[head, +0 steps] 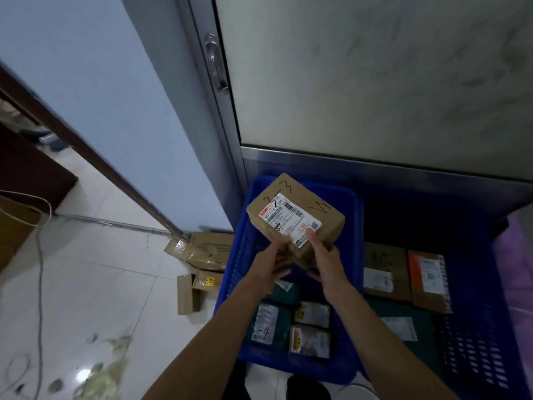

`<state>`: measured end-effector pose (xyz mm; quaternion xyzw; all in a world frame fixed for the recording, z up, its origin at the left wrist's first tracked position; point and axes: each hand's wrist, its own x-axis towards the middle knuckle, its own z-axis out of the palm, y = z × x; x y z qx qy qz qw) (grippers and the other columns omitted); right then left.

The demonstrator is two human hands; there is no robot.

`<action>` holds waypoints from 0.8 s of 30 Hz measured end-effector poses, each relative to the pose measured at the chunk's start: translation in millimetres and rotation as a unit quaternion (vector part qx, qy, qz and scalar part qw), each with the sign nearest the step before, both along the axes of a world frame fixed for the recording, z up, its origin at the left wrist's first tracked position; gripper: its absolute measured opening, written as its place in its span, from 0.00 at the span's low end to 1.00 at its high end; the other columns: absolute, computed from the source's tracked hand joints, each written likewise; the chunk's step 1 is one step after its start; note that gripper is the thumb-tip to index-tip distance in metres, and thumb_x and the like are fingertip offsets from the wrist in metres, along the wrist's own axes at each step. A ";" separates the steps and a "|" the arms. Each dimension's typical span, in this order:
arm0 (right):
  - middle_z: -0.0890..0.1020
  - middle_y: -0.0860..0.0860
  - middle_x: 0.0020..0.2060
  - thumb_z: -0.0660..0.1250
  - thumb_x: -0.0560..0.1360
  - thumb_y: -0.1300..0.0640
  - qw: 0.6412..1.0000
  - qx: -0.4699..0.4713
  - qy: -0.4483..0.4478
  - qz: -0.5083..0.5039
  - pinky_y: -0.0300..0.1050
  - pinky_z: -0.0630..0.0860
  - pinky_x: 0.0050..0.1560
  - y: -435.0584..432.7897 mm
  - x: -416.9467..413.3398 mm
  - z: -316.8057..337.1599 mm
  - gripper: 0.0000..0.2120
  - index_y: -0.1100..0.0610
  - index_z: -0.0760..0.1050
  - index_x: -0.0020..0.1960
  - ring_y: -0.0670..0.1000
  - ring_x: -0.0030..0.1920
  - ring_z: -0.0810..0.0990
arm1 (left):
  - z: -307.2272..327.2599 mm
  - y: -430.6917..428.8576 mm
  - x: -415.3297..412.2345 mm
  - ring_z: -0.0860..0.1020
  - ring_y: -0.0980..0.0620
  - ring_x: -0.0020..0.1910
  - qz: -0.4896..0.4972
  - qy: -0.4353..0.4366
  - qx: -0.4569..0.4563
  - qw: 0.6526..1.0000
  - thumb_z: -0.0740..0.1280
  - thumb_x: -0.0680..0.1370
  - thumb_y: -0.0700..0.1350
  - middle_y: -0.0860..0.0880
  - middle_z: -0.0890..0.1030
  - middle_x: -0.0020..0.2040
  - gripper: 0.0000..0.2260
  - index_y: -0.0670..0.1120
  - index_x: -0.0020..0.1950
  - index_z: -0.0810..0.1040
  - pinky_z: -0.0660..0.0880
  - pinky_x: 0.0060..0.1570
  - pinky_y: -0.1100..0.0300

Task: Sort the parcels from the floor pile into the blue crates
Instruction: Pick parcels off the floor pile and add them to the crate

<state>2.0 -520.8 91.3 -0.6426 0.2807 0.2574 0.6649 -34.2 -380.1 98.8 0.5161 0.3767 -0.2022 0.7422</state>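
A brown cardboard parcel (300, 210) with a white shipping label and black pen marks hangs above the left blue crate (245, 255). My left hand (272, 262) grips its near left corner from below. My right hand (324, 256) holds the near right corner, thumb on the label. Inside the left blue crate lie a dark green bag marked 4 (268, 323) and small labelled boxes (310, 339). The right blue crate (487, 356) holds brown boxes (386, 269), one with an orange label (428, 278), and a green bag (403, 330).
Cardboard boxes (206, 249) lie on the white tiled floor left of the crates, against a blue wall. A metal-framed frosted door (360, 82) with a handle stands behind the crates. A cable (39, 269) and debris lie on the floor at the left.
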 end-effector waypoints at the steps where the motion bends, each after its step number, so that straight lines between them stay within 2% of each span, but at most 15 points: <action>1: 0.78 0.52 0.64 0.75 0.67 0.33 1.000 -0.004 0.001 0.002 0.47 0.79 0.46 1.0 2.9 -6.4 0.46 0.54 0.63 0.76 0.49 0.55 0.79 | -5.8 -2.3 2.1 0.81 0.46 0.58 -0.001 0.015 -0.002 1.000 0.72 0.74 0.60 0.45 0.84 0.56 0.22 0.45 0.60 0.81 0.78 0.59 0.49; 4: 0.78 0.52 0.65 0.78 0.61 0.31 1.000 -0.028 0.006 0.004 0.53 0.80 0.58 -0.8 19.4 -34.6 0.53 0.55 0.62 0.77 0.51 0.59 0.79 | -30.5 4.9 13.5 0.80 0.47 0.59 -0.024 0.050 0.015 0.998 0.72 0.75 0.60 0.46 0.83 0.59 0.21 0.46 0.59 0.80 0.77 0.60 0.49; 6: 0.77 0.53 0.67 0.78 0.64 0.34 0.999 -0.039 0.020 -0.012 0.56 0.77 0.64 -4.9 29.7 -57.0 0.53 0.57 0.59 0.78 0.53 0.61 0.78 | -53.2 20.2 23.2 0.79 0.50 0.57 -0.033 0.047 0.054 0.997 0.70 0.77 0.57 0.48 0.81 0.59 0.16 0.48 0.58 0.78 0.76 0.59 0.51; 7: 0.76 0.54 0.67 0.78 0.65 0.35 0.998 -0.045 0.031 -0.020 0.56 0.77 0.65 -7.4 32.9 -69.7 0.53 0.57 0.59 0.78 0.54 0.62 0.78 | -66.5 29.2 28.0 0.79 0.50 0.55 -0.036 0.044 0.078 0.995 0.69 0.79 0.56 0.48 0.80 0.57 0.16 0.46 0.60 0.77 0.76 0.56 0.52; 9: 0.76 0.55 0.68 0.79 0.65 0.37 0.997 -0.050 0.060 -0.025 0.56 0.79 0.63 -10.4 36.9 -96.5 0.53 0.58 0.58 0.79 0.55 0.62 0.79 | -91.5 48.0 37.2 0.78 0.49 0.57 -0.049 0.047 0.139 0.988 0.69 0.80 0.52 0.48 0.77 0.59 0.23 0.43 0.72 0.70 0.75 0.55 0.53; 12: 0.76 0.54 0.68 0.79 0.66 0.39 0.995 -0.028 0.094 -0.018 0.51 0.83 0.52 -7.9 42.3 -142.0 0.51 0.57 0.58 0.79 0.55 0.62 0.79 | -133.4 70.2 53.1 0.72 0.47 0.70 -0.108 0.052 0.213 0.970 0.69 0.79 0.55 0.47 0.70 0.74 0.34 0.47 0.81 0.59 0.71 0.68 0.50; 14: 0.76 0.53 0.68 0.76 0.71 0.41 0.996 -0.020 0.090 0.003 0.44 0.82 0.41 -3.0 45.8 -171.0 0.45 0.55 0.60 0.79 0.52 0.60 0.80 | -163.0 79.6 63.4 0.72 0.48 0.68 -0.184 0.043 0.248 0.950 0.66 0.80 0.57 0.49 0.72 0.72 0.32 0.49 0.80 0.61 0.70 0.67 0.51; 16: 0.74 0.52 0.70 0.73 0.75 0.44 0.995 -0.026 0.096 0.024 0.41 0.78 0.40 4.1 51.1 -196.7 0.41 0.52 0.58 0.81 0.52 0.59 0.78 | -190.8 84.7 74.8 0.74 0.49 0.62 -0.225 0.048 0.260 0.938 0.65 0.80 0.54 0.51 0.75 0.65 0.26 0.48 0.77 0.66 0.72 0.63 0.52; 19: 0.71 0.49 0.73 0.70 0.76 0.40 0.994 -0.028 0.096 0.044 0.44 0.74 0.50 13.0 59.2 -238.3 0.41 0.47 0.54 0.82 0.53 0.66 0.75 | -231.5 89.6 91.2 0.77 0.47 0.55 -0.225 0.076 0.302 0.923 0.67 0.79 0.48 0.48 0.78 0.58 0.17 0.45 0.66 0.73 0.75 0.54 0.54; 21: 0.71 0.47 0.74 0.67 0.77 0.38 0.992 -0.031 0.093 0.074 0.47 0.70 0.56 16.8 65.6 -267.1 0.38 0.44 0.55 0.81 0.52 0.65 0.75 | -259.9 89.5 102.5 0.78 0.44 0.52 -0.247 0.087 0.353 0.898 0.67 0.77 0.46 0.45 0.80 0.55 0.11 0.43 0.57 0.74 0.76 0.48 0.54; 22: 0.72 0.46 0.72 0.65 0.79 0.39 0.991 -0.032 0.089 0.091 0.47 0.68 0.57 18.8 67.4 -279.9 0.34 0.43 0.56 0.81 0.50 0.63 0.74 | -272.5 87.6 105.7 0.79 0.42 0.52 -0.265 0.090 0.372 0.885 0.67 0.76 0.45 0.43 0.80 0.55 0.13 0.41 0.57 0.74 0.77 0.49 0.53; 24: 0.73 0.43 0.68 0.62 0.82 0.42 0.988 -0.039 0.093 0.117 0.47 0.66 0.59 25.2 69.6 -302.9 0.27 0.41 0.59 0.78 0.48 0.61 0.73 | -297.6 84.8 108.3 0.79 0.40 0.55 -0.322 0.096 0.412 0.847 0.66 0.76 0.44 0.40 0.79 0.59 0.19 0.41 0.66 0.72 0.79 0.51 0.48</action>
